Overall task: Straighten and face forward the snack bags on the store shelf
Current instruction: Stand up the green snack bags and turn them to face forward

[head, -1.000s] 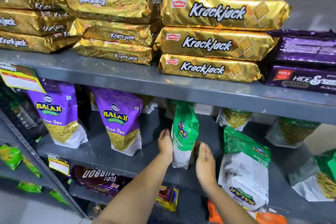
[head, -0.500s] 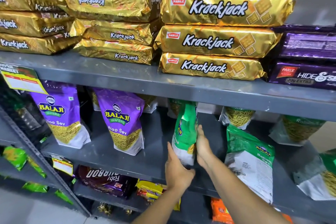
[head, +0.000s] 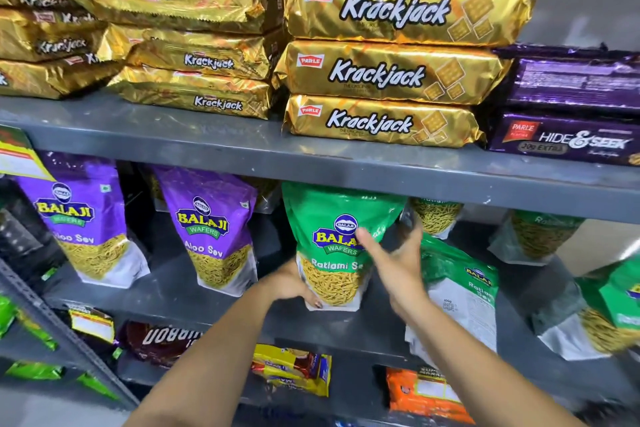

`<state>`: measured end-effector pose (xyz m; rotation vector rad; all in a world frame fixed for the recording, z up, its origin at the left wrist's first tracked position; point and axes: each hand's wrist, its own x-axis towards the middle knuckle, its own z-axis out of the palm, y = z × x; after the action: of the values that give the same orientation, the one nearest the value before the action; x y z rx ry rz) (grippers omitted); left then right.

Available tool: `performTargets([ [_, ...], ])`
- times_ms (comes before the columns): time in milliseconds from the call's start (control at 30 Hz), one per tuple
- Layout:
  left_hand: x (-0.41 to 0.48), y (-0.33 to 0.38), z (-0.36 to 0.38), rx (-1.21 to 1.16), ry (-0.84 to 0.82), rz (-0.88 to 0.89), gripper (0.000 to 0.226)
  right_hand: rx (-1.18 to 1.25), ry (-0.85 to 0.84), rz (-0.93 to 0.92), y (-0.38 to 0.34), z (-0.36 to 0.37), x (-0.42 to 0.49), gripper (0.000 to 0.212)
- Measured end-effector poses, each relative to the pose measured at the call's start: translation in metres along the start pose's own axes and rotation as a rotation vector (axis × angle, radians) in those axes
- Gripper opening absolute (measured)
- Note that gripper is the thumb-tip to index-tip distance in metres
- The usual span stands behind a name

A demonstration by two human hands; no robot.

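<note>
A green Balaji Ratlami Sev bag (head: 332, 218) stands upright on the middle shelf (head: 194, 298) with its front label toward me. My left hand (head: 294, 284) grips its lower left corner. In front of the bag's right side my right hand (head: 394, 253) is open, fingers spread, apart from it or just brushing it. Two purple Aloo Sev bags (head: 211, 229) (head: 83, 222) stand to the left, facing forward. To the right a second green Ratlami Sev bag (head: 460, 291) leans with its back panel showing.
More green bags (head: 540, 236) (head: 609, 312) lie askew at the right of the shelf. Gold Krackjack packs (head: 394, 66) and purple Hide & Seek packs (head: 568, 139) fill the shelf above. Biscuit packs (head: 294, 367) lie on the shelf below.
The green bag was edge-on between both hands; it is now turned so its front faces me. My right hand has let go and opened, while my left hand stays at the bag's base.
</note>
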<state>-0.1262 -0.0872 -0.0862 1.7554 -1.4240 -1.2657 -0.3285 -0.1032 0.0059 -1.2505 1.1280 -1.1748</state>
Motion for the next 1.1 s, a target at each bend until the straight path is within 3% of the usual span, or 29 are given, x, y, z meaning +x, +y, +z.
performTargets([
  [33, 0.001, 0.0, -0.001, 0.006, 0.003, -0.012, 0.077, 0.021, 0.007, -0.032, -0.019, -0.002, 0.01, 0.099],
  [133, 0.001, 0.001, -0.005, 0.036, -0.016, -0.038, 0.077, 0.114, -0.016, -0.089, -0.055, 0.002, 0.033, 0.035],
  [300, 0.001, 0.0, -0.006, 0.059, -0.054, -0.079, 0.069, 0.196, 0.049, -0.123, -0.063, 0.0, 0.041, 0.042],
  [433, 0.003, -0.001, -0.011, 0.084, -0.104, -0.096, 0.047, 0.224, 0.062, -0.135, -0.059, -0.002, 0.044, 0.045],
  [567, -0.004, -0.001, -0.01, 0.029, -0.082, -0.044, 0.069, 0.122, 0.061, -0.131, -0.061, 0.003, 0.044, 0.033],
  [633, -0.016, -0.003, -0.001, -0.082, 0.093, 0.028, 0.097, 0.053, 0.022, -0.112, -0.061, -0.004, 0.042, 0.029],
  [700, -0.038, -0.009, 0.026, -0.241, 0.426, 0.094, 0.118, 0.031, -0.006, -0.141, -0.055, -0.02, 0.036, 0.037],
  [767, -0.071, -0.016, 0.073, -0.323, 0.781, 0.11, 0.097, -0.014, 0.106, -0.199, -0.043, -0.047, 0.028, 0.058],
  [833, -0.095, -0.016, 0.117, -0.292, 0.943, 0.22, 0.067, -0.15, 0.248, -0.243, -0.022, -0.081, 0.023, 0.055],
  [900, -0.096, -0.005, 0.152, -0.254, 0.845, 0.311, 0.053, -0.361, 0.346, -0.168, 0.007, -0.123, 0.019, 0.04],
  [1000, -0.072, 0.037, 0.17, -0.353, 0.539, 0.178, 0.039, -0.638, 0.376, 0.139, 0.047, -0.175, 0.016, 0.045],
  [1067, -0.044, 0.065, 0.172, -0.371, 0.396, 0.011, 0.042, -0.576, 0.357, 0.317, 0.065, -0.192, 0.013, 0.058],
  [1100, -0.03, 0.076, 0.174, -0.363, 0.34, -0.053, 0.054, -0.402, 0.349, 0.381, 0.072, -0.197, 0.014, 0.061],
])
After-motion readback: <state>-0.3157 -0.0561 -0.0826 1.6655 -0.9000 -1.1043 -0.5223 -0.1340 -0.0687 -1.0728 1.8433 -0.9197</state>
